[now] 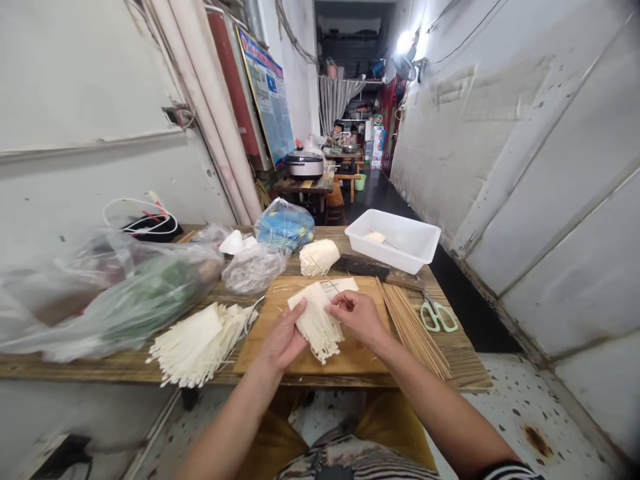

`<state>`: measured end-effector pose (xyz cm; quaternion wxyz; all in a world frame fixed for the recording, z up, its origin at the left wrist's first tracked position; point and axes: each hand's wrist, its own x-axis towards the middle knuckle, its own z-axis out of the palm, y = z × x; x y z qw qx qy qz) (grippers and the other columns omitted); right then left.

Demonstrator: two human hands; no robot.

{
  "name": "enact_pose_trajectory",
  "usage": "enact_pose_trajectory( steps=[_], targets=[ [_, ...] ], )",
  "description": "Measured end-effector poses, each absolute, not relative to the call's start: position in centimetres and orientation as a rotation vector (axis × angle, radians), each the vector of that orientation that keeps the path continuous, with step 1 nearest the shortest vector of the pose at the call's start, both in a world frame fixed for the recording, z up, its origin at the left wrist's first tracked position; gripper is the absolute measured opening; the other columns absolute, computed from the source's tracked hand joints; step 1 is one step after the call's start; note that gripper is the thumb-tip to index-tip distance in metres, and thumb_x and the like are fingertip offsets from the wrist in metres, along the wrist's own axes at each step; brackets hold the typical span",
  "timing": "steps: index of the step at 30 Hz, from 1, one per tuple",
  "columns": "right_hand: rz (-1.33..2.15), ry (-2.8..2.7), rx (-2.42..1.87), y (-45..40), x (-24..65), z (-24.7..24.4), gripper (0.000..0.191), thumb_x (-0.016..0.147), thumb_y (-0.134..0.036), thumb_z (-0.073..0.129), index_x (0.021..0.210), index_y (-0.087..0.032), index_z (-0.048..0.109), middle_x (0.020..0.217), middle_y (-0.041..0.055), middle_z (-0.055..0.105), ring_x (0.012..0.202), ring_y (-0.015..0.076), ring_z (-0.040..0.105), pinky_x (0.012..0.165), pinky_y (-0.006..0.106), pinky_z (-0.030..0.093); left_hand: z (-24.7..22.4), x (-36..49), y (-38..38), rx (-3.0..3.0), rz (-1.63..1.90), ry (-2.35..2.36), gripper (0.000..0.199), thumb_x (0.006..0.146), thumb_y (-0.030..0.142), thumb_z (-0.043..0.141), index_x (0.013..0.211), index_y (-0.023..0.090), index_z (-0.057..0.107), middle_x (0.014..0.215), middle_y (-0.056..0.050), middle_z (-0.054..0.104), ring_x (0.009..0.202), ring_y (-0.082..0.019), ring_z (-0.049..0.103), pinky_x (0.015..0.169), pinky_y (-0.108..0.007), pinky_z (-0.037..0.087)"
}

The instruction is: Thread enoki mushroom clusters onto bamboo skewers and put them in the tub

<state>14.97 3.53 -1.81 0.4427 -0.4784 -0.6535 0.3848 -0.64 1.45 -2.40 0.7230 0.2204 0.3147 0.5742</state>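
Observation:
A flat bundle of enoki mushrooms (318, 320) is over the wooden board (363, 357), its caps toward me. My left hand (286, 337) grips the bundle's left edge, thumb on top. My right hand (357, 313) is closed in a pinch on a thin wooden skewer at the bundle's right side; the skewer's tip is hard to make out. Behind the bundle lies a pale cut piece (345, 285). Left of the board is a larger pile of enoki (195, 343), and another bundle (319, 257) sits behind the board.
Many loose skewers (415, 330) and green-handled scissors (437, 315) lie at right. A dark-bladed knife (363, 267) is behind the board, near a white tub (395, 241). Plastic bags (125, 293) cover the left side. A person (336, 135) sits far back.

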Motion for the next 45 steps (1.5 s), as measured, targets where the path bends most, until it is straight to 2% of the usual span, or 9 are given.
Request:
enact_pose_trajectory(
  steps=[8, 11, 14, 17, 21, 25, 30, 37, 45],
  targets=[
    [0.852, -1.815, -1.190, 1.2, 15.4, -1.5, 0.013, 0.073, -0.026, 0.067, 0.066, -0.016, 0.062, 0.053, -0.0066, 0.044, 0.051, 0.0087, 0.041, 0.050, 0.020, 0.031, -3.5, -0.2, 0.8, 0.512, 1.126, 0.655, 0.032, 0.067, 0.019, 0.077, 0.097, 0.011, 0.067, 0.089, -0.009, 0.074, 0.088, -0.024, 0.069, 0.086, -0.035, 0.054],
    [0.835, -1.903, -1.159, 0.3, 16.4, -0.5, 0.010, 0.075, -0.026, 0.067, 0.078, -0.017, 0.067, 0.057, -0.0052, 0.050, 0.054, 0.0099, 0.046, 0.054, 0.021, 0.035, -4.0, -0.6, 0.6, 0.506, 1.142, 0.670, 0.028, 0.064, 0.017, 0.079, 0.090, 0.012, 0.069, 0.083, -0.006, 0.075, 0.080, -0.022, 0.070, 0.083, -0.032, 0.055],
    [0.778, -1.969, -1.114, -0.5, 18.2, 0.6, 0.019, 0.087, -0.029, 0.055, 0.098, -0.018, 0.067, 0.079, 0.0019, 0.065, 0.072, 0.0141, 0.057, 0.069, 0.025, 0.043, -4.3, -1.4, 0.5, 0.497, 1.142, 0.689, 0.028, 0.063, 0.020, 0.080, 0.087, 0.011, 0.070, 0.081, -0.006, 0.075, 0.074, -0.019, 0.070, 0.077, -0.029, 0.056],
    [0.587, -2.112, -1.047, -1.2, 20.5, 1.5, 0.029, 0.095, -0.021, 0.039, 0.113, -0.018, 0.062, 0.101, 0.0076, 0.065, 0.091, 0.0165, 0.059, 0.080, 0.030, 0.045, -4.4, -2.3, 0.6, 0.497, 1.145, 0.710, 0.028, 0.061, 0.021, 0.082, 0.084, 0.011, 0.070, 0.079, -0.006, 0.074, 0.070, -0.017, 0.069, 0.072, -0.027, 0.057],
    [0.222, -2.381, -1.096, -2.2, 22.8, 1.9, 0.046, 0.091, -0.009, 0.033, 0.134, -0.022, 0.047, 0.091, 0.0062, 0.060, 0.068, 0.0140, 0.054, 0.058, 0.024, 0.041, -4.1, -3.1, 0.9, 0.498, 1.163, 0.728, 0.025, 0.058, 0.021, 0.083, 0.077, 0.014, 0.069, 0.077, -0.003, 0.074, 0.069, -0.016, 0.068, 0.069, -0.027, 0.057],
    [-0.081, -2.554, -1.132, -3.2, 23.4, 2.0, 0.053, 0.089, -0.006, 0.035, 0.136, -0.027, 0.042, 0.082, 0.0015, 0.058, 0.053, 0.0111, 0.042, 0.049, 0.024, 0.029, -3.8, -3.3, 0.9, 0.503, 1.188, 0.738, 0.025, 0.058, 0.019, 0.084, 0.078, 0.017, 0.069, 0.076, -0.001, 0.074, 0.073, -0.016, 0.069, 0.070, -0.026, 0.057],
    [-0.180, -2.563, -1.110, -3.6, 23.2, 2.2, 0.055, 0.084, -0.002, 0.035, 0.133, -0.025, 0.045, 0.072, -0.0006, 0.054, 0.052, 0.0126, 0.041, 0.047, 0.027, 0.024, -3.5, -3.4, 0.8, 0.530, 1.197, 0.769, 0.025, 0.057, 0.019, 0.084, 0.078, 0.017, 0.069, 0.076, -0.002, 0.074, 0.069, -0.017, 0.069, 0.066, -0.026, 0.057],
    [-0.220, -2.533, -1.121, -3.6, 22.8, 2.6, 0.046, 0.090, -0.007, 0.037, 0.131, -0.025, 0.047, 0.071, -0.0009, 0.054, 0.052, 0.0129, 0.043, 0.048, 0.029, 0.023, -3.3, -3.6, 0.7, 0.591, 1.180, 0.812, 0.026, 0.055, 0.022, 0.085, 0.075, 0.016, 0.070, 0.070, -0.003, 0.074, 0.062, -0.016, 0.067, 0.062, -0.025, 0.057],
    [-0.210, -2.538, -1.118, -3.8, 22.5, 2.9, 0.046, 0.090, -0.007, 0.038, 0.131, -0.025, 0.048, 0.074, -0.0003, 0.057, 0.054, 0.0124, 0.045, 0.047, 0.028, 0.023, -3.3, -3.7, 0.6, 0.567, 1.192, 0.801, 0.032, 0.053, 0.022, 0.086, 0.080, 0.017, 0.069, 0.070, 0.000, 0.073, 0.065, -0.015, 0.068, 0.066, -0.024, 0.056]
  ],
)
